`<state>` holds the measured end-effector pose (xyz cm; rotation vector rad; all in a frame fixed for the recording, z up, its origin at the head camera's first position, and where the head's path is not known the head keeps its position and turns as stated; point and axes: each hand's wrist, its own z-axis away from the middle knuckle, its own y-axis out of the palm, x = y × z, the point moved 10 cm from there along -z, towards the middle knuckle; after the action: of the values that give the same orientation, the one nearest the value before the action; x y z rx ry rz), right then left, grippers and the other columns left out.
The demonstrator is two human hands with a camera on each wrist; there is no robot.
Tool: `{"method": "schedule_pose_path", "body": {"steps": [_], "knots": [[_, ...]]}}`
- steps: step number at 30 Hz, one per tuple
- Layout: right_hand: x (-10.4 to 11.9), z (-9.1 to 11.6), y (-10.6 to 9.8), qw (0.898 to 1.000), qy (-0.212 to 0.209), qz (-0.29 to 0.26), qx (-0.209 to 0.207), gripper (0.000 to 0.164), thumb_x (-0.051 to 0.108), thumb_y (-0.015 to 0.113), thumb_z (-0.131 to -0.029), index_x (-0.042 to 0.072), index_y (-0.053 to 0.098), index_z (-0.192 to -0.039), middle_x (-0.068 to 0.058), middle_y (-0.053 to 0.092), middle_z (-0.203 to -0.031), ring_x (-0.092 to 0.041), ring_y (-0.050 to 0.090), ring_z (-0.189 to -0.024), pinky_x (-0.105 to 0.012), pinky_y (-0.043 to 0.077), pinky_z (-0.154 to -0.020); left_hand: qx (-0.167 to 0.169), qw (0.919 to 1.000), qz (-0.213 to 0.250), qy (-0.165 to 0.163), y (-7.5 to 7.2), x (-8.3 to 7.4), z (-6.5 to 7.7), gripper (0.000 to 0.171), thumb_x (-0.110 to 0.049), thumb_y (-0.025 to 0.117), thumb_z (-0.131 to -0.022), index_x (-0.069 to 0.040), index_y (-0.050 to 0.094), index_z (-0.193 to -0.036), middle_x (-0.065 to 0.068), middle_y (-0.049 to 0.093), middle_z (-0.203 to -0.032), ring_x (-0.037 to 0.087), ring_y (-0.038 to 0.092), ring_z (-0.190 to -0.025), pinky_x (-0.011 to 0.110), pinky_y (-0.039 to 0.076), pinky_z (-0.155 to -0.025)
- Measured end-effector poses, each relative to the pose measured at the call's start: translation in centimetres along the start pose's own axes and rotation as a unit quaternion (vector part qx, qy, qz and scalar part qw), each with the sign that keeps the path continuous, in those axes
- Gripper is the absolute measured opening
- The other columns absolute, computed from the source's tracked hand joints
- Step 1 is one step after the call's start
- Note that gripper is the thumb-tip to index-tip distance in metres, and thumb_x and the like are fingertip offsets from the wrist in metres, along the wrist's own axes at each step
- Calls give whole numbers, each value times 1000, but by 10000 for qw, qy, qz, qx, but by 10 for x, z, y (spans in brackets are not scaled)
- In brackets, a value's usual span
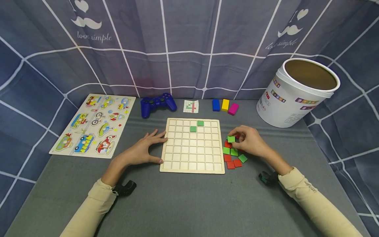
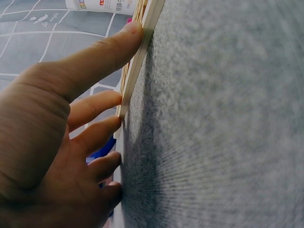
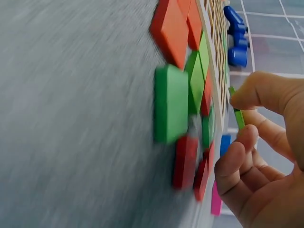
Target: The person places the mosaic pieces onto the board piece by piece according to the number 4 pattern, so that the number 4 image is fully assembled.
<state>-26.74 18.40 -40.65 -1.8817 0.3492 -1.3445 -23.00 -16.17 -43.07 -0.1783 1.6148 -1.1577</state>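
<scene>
A wooden grid board point(image 1: 192, 148) lies in the middle of the table, with a green tile point(image 1: 200, 123) in its top row and another one row below. Against the board's left edge rest the thumb and fingers of my left hand point(image 1: 145, 148), spread and fairly straight; the left wrist view shows the thumb point(image 2: 107, 54) on the rim. My right hand point(image 1: 250, 141) pinches a green square tile point(image 1: 231, 139) between thumb and fingers, right of the board. In the right wrist view that tile point(image 3: 238, 114) is raised above the loose red and green tiles point(image 3: 171, 102).
Behind the board are a blue game controller point(image 1: 158, 104), a small patterned grid card point(image 1: 190, 106) and blue, yellow and pink blocks point(image 1: 225, 105). A picture puzzle board point(image 1: 91, 126) lies at left. At back right stands a white bucket point(image 1: 284, 102).
</scene>
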Motion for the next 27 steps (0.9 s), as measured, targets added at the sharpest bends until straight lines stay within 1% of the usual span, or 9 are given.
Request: {"method": "schedule_pose_path", "body": {"steps": [5, 9, 13, 17, 23, 27], "knots": [[17, -18, 15, 9996, -165, -239, 19, 31, 1, 81, -76, 12, 75, -104, -5, 63, -96, -18, 52, -60, -26, 43, -53, -9, 10000, -3, -32, 0, 1, 1, 86, -34, 90, -73, -10, 52, -147, 3, 25, -164, 36, 9, -151, 61, 1, -118], [29, -32, 29, 9989, -255, -393, 74, 30, 2, 81, -75, 11, 75, -103, -5, 62, -93, -16, 51, -59, -27, 43, -53, -12, 10000, -10, -39, 0, 1, 1, 87, -35, 90, -74, -11, 51, -148, 2, 24, -164, 36, 9, -151, 61, 1, -118], [39, -45, 42, 9974, -336, -619, 182, 31, 0, 78, -74, 12, 76, -102, -6, 61, -91, -14, 49, -56, -27, 41, -51, -1, 10000, -34, -55, 1, 3, 1, 87, -35, 90, -74, -11, 51, -148, 2, 24, -164, 35, 8, -151, 60, 1, -118], [48, -54, 54, 9952, -371, -828, 361, 31, -1, 75, -74, 12, 76, -101, -7, 61, -93, -14, 49, -55, -26, 41, -51, 1, 10000, -14, -95, 1, 4, 0, 86, -34, 90, -74, -11, 51, -147, 2, 24, -164, 34, 8, -151, 60, 1, -119], [57, -65, 69, 9954, -401, -696, 526, 29, 0, 75, -75, 12, 76, -101, -5, 62, -93, -13, 50, -55, -25, 42, -53, -2, 10000, 8, -90, 2, 3, 1, 85, -35, 90, -74, -11, 52, -147, 2, 24, -164, 35, 8, -151, 61, 1, -118], [66, -71, 77, 9947, -466, -654, 640, 28, 1, 74, -76, 9, 76, -103, -6, 64, -94, -15, 52, -58, -28, 45, -55, -27, 10000, -1, -29, 1, 3, 1, 86, -35, 90, -74, -10, 52, -147, 3, 25, -164, 36, 9, -151, 61, 0, -118]]}}
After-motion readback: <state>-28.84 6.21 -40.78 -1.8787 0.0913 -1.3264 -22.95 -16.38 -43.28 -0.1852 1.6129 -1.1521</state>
